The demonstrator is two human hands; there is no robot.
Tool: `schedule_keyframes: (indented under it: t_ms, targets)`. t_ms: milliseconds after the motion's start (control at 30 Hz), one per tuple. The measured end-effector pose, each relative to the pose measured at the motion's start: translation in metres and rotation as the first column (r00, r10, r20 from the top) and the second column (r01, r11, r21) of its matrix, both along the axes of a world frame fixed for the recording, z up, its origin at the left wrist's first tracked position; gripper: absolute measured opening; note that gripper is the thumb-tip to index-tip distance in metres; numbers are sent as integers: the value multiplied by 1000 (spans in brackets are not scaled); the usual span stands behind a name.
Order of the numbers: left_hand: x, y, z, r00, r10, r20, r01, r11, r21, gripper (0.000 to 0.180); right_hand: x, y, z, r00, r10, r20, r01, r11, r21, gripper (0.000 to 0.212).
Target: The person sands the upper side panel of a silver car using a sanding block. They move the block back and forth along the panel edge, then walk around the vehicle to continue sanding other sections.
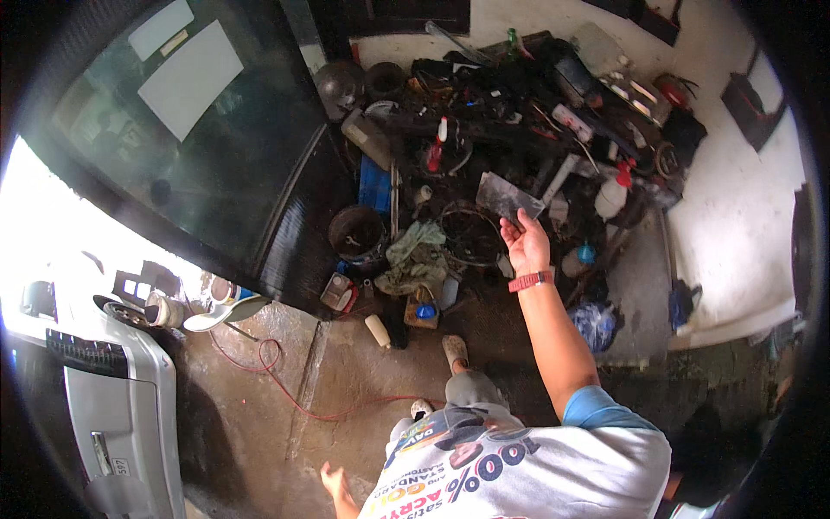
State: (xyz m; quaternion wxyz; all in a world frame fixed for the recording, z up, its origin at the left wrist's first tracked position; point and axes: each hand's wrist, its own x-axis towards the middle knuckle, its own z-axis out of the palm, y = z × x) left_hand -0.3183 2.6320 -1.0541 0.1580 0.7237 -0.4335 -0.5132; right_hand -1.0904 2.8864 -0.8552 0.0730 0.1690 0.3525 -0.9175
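Note:
My right arm stretches forward over a pile of workshop clutter. The right hand (526,245) is turned palm up, its fingers loosely bent and apart. Its fingertips overlap the lower edge of a flat grey rectangular sheet (508,195); whether they touch it I cannot tell. A red watch (530,281) circles that wrist. Low at my left side hangs my left hand (333,478), partly hidden by my body, with fingers apart and nothing seen in them. Just left of the sheet is a dark round rim (471,232), beside a greenish rag (415,264).
A dark bucket (357,233) and a cream cylinder (378,331) stand or lie before the pile. Across the concrete floor runs a red hose (298,405). A silver vehicle (125,415) is at the left, near a large glass door (199,130). A white wall (735,242) bounds the right.

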Motion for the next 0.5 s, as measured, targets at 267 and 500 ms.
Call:
schedule_keyframes:
  t_ms: [267,500]
  targets:
    - [-11,167,32,757,-53,651,10,998,70,75,-335,-7,-137,862,248,-442,-325,940,-107,37]
    - [-106,211,118,681,83,728,-161,986,38,79,-442,-124,-115,981,190,33,-193,963,188,69]
